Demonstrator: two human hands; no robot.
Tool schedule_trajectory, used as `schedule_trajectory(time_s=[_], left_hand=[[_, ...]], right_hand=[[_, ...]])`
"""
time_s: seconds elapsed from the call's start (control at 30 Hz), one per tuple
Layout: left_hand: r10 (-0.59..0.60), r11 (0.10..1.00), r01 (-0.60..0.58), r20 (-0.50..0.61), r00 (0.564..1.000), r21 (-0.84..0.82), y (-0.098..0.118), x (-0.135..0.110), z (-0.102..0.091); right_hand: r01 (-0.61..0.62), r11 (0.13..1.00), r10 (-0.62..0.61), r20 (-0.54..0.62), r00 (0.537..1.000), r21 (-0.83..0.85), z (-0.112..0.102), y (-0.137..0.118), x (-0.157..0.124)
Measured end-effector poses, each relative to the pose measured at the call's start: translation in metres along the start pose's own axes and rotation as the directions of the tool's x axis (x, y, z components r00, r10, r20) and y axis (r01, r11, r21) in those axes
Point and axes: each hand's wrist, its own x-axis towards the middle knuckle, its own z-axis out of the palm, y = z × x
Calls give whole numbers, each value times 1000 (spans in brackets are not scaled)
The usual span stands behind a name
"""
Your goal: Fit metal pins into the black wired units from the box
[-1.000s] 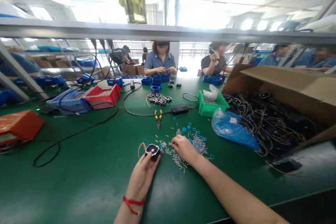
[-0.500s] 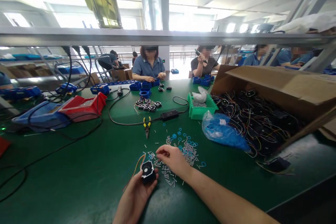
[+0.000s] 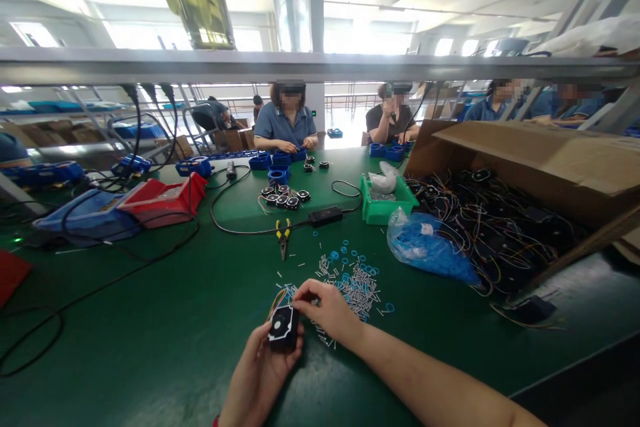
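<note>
My left hand is wrapped round a small black square motor with a pale-edged face and a light round centre, turned up toward me. Thin coloured wires come out behind it. At its upper right corner, the thumb and fingertips of my right hand are pinched together; whatever they hold is too small to make out. Loose screws lie heaped on the green table beyond and under my right hand, mixed with blue rings.
Pliers lie ahead, below a black adapter on its cable. Several similar motors sit farther back. A green bin, a blue bag and a carton of wired parts stand right; a red bin left. Co-workers sit opposite.
My right hand has moved from over the screws to the motor's corner, fingertips meeting it. My left hand still holds the motor, tilted slightly differently.
</note>
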Motion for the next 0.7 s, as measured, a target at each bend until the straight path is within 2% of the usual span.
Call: schedule_trajectory(time_s=[0.23,0.33,0.43,0.5,0.6,0.7], left_hand=[[-7,1000,10,105,994,-27,-1,1,-5],[2,1000,1,101,995,-28,-1,3,-9],[86,995,-83,67,994,-47,-1,7,-15],[150,987,-148,33,988,-56,0,9,-18],[226,972,-226,-2,974,-62,-1,11,-21],[272,961,-272,-10,962,-55,-2,11,-22]], right_hand=[[67,994,-62,51,997,-90,2,3,-1],[127,984,-110,126,986,-128,3,7,0],[205,959,-164,206,965,-194,-1,18,5],[212,927,-163,178,971,-310,-6,31,9],[153,825,-115,105,988,-544,-13,54,15],[130,746,-66,122,990,-653,-14,68,17]])
